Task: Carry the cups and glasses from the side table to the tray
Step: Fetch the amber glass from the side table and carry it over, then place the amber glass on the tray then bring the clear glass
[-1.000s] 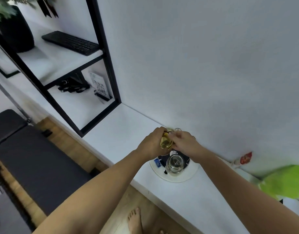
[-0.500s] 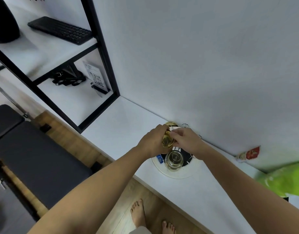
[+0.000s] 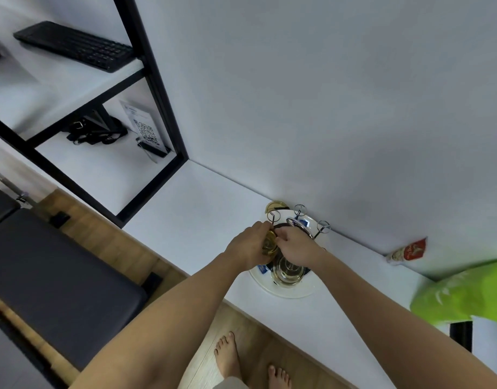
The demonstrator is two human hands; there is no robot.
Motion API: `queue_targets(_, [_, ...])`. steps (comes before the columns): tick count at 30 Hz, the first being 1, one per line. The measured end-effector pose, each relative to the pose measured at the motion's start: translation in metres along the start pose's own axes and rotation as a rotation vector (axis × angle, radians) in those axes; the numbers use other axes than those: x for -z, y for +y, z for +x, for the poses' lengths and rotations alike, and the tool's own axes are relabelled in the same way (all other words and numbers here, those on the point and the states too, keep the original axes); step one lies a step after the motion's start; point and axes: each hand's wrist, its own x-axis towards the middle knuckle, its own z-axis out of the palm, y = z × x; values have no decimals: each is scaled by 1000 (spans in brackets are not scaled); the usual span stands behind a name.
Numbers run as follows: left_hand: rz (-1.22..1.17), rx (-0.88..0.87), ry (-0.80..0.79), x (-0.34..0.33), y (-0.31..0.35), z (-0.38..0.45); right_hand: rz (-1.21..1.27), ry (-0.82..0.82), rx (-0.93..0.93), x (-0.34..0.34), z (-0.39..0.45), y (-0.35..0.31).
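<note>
A round white tray [image 3: 303, 292] with upright metal pegs [image 3: 321, 228] stands on the white counter against the wall. A clear glass [image 3: 288, 271] sits upside down on the tray's near side. Another amber glass [image 3: 276, 206] stands behind the tray by the wall. My left hand [image 3: 248, 247] and my right hand [image 3: 296, 245] both grip a small amber glass [image 3: 269, 244] above the tray's left part, beside a peg. My hands hide most of that glass.
A black-framed shelf unit [image 3: 154, 88] at the left holds a keyboard [image 3: 74, 46], a QR-code card [image 3: 143, 129] and black straps. A red-and-white packet [image 3: 407, 250] lies by the wall, a bright green object [image 3: 463, 293] at the right. A dark bench [image 3: 45, 276] stands below left.
Both hands stay closed on the amber glass over the tray. The view has tipped down, so my bare feet and the pegs behind my hands show now.
</note>
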Motion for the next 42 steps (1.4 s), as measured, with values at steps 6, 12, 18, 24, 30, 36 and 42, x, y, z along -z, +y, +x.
queue_targets(6, [-25, -11, -24, -16, -8, 7, -105, -20, -6, -10, 5, 9])
queue_targets(12, [-1, -7, -35, -16, -7, 11, -122, -25, -2, -10, 6, 9])
queue_targets(18, [-4, -10, -40, 11, -4, 5, -127, 0, 31, 3, -2, -6])
queue_targets(24, [13, -80, 232, 93, 19, -9, -45, 201, 200, 51, -27, -57])
queue_targets(30, [38, -170, 633, 204, 73, -47, 0, 453, 486, 113, -68, -127])
queue_targets(36, [64, -212, 949, 287, 123, -112, -26, 676, 748, 169, -126, -185])
queue_targets(42, [55, -177, 1075, 282, 134, -164, 64, 671, 874, 163, -157, -206])
